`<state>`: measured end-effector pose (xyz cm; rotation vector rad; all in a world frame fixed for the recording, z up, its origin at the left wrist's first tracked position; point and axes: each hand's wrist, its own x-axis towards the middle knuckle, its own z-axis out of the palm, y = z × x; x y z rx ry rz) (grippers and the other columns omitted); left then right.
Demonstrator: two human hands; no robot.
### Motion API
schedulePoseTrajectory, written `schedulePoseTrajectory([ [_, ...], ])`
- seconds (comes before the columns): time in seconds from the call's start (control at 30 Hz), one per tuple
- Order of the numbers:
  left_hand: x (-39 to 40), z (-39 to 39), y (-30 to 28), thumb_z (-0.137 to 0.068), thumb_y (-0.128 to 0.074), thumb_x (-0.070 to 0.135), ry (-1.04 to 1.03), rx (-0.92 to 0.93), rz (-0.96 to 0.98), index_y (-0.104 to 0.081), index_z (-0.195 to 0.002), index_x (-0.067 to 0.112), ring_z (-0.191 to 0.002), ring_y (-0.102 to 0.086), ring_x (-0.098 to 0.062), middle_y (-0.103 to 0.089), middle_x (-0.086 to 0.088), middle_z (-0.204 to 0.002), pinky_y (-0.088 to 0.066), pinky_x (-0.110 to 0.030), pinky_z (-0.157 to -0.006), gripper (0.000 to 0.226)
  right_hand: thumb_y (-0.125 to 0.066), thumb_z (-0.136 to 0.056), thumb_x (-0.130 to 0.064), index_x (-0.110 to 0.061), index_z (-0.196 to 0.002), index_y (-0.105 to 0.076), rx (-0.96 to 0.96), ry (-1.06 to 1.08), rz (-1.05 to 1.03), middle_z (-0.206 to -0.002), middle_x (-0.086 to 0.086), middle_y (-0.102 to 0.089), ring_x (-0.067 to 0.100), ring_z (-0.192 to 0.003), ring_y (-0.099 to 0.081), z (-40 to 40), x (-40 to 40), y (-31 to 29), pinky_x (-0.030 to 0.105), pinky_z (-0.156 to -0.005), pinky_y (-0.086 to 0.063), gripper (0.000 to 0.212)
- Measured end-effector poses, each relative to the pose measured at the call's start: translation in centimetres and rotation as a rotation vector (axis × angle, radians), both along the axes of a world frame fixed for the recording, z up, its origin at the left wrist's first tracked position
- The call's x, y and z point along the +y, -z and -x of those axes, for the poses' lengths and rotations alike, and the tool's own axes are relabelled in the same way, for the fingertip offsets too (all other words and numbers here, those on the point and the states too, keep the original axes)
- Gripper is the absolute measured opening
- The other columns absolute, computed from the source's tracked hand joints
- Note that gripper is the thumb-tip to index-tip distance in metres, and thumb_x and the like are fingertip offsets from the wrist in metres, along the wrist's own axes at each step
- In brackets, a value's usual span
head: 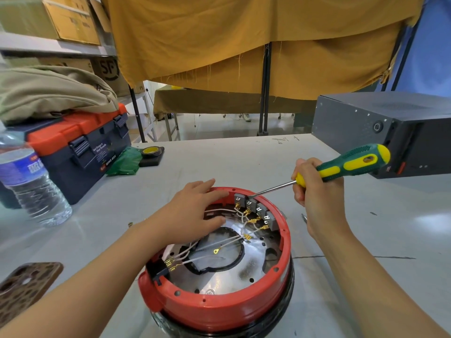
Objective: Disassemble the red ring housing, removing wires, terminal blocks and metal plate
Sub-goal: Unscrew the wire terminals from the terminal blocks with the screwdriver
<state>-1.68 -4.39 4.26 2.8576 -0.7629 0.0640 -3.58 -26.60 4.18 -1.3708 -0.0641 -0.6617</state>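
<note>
The red ring housing (219, 308) stands on the table in front of me, on a black base. Inside lies a shiny metal plate (249, 264) with a large round hole. White wires (219, 245) with brass lugs run across it to a row of grey terminal blocks (256, 207) on the far rim and to a black connector (161, 270) at the near left. My left hand (195, 213) rests flat on the far left rim, fingers straight. My right hand (314, 189) grips a green and yellow screwdriver (351, 162); its tip touches the terminal blocks.
A red and blue toolbox (80, 147) with a folded cloth on top stands at the left, a water bottle (29, 184) before it. A phone in a patterned case (26, 286) lies at the near left. A black metal box (390, 130) fills the right rear. Tape roll (151, 152) behind.
</note>
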Motion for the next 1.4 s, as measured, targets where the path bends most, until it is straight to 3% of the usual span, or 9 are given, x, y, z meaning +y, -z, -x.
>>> schedulePoseTrajectory([
  [0.1,-0.3,0.0,0.6,-0.089,-0.048,0.055,0.017,0.016,-0.032,-0.022,-0.147,0.042,-0.147,-0.005,-0.019,-0.008,0.002,-0.16,-0.008,-0.035,-0.118,0.064,-0.051,-0.093,-0.012,-0.011,-0.06,-0.046,-0.011,0.014,0.065,-0.039,-0.01,-0.039,0.003,-0.035,-0.035,0.0,0.1,0.1,0.011,-0.037,-0.028,0.034],
  [0.37,-0.7,0.1,-0.2,-0.085,-0.057,0.053,0.09,0.029,0.01,-0.036,-0.141,0.038,-0.142,-0.016,-0.016,-0.018,0.001,-0.155,-0.014,-0.032,-0.115,0.061,-0.052,-0.082,-0.026,-0.013,-0.055,-0.045,-0.052,0.013,0.186,-0.037,-0.006,-0.039,0.005,-0.037,-0.036,0.1,0.4,0.2,0.013,-0.04,-0.031,0.03],
  [0.5,-1.3,0.0,-0.7,-0.073,-0.047,0.061,0.086,0.073,-0.006,-0.04,-0.137,0.039,-0.139,-0.023,-0.018,-0.021,0.002,-0.152,-0.018,-0.036,-0.116,0.068,-0.051,-0.083,-0.027,-0.011,-0.057,-0.046,-0.095,0.034,0.285,-0.039,-0.008,-0.041,0.005,-0.039,-0.04,0.2,0.5,0.2,0.011,-0.044,-0.032,0.031],
  [0.63,-1.8,-0.1,-0.3,-0.084,-0.059,0.052,0.088,0.05,0.025,-0.045,-0.132,0.039,-0.137,-0.023,-0.019,-0.022,0.002,-0.15,-0.017,-0.038,-0.115,0.053,-0.051,-0.084,-0.027,-0.011,-0.059,-0.048,-0.128,0.063,0.373,-0.042,-0.01,-0.045,0.007,-0.044,-0.044,0.4,0.4,0.2,0.01,-0.047,-0.032,0.03],
  [0.9,-1.8,0.1,0.5,-0.088,-0.056,0.045,0.093,-0.003,0.097,-0.052,-0.126,0.042,-0.141,-0.014,-0.013,-0.019,0.004,-0.154,-0.009,-0.035,-0.116,0.038,-0.051,-0.083,-0.026,-0.017,-0.057,-0.046,-0.162,0.083,0.457,-0.045,-0.014,-0.048,0.006,-0.048,-0.048,0.7,0.4,0.1,0.01,-0.051,-0.033,0.028],
  [1.27,-1.7,0.1,0.4,-0.088,-0.058,0.042,0.13,0.021,0.132,-0.053,-0.125,0.042,-0.143,-0.011,-0.011,-0.017,0.002,-0.156,-0.008,-0.026,-0.114,0.038,-0.051,-0.083,-0.023,-0.011,-0.056,-0.044,-0.125,0.055,0.363,-0.041,-0.01,-0.041,0.006,-0.042,-0.039,0.5,0.5,0.3,0.01,-0.046,-0.03,0.031],
  [1.4,-1.7,0.1,0.4,-0.088,-0.058,0.043,0.13,0.023,0.126,-0.053,-0.124,0.043,-0.143,-0.01,-0.01,-0.016,0.004,-0.156,-0.007,-0.023,-0.112,0.036,-0.052,-0.086,-0.015,-0.01,-0.055,-0.041,-0.078,0.025,0.204,-0.037,-0.009,-0.035,0.005,-0.035,-0.033,0.0,0.1,0.3,0.011,-0.039,-0.027,0.034],
])
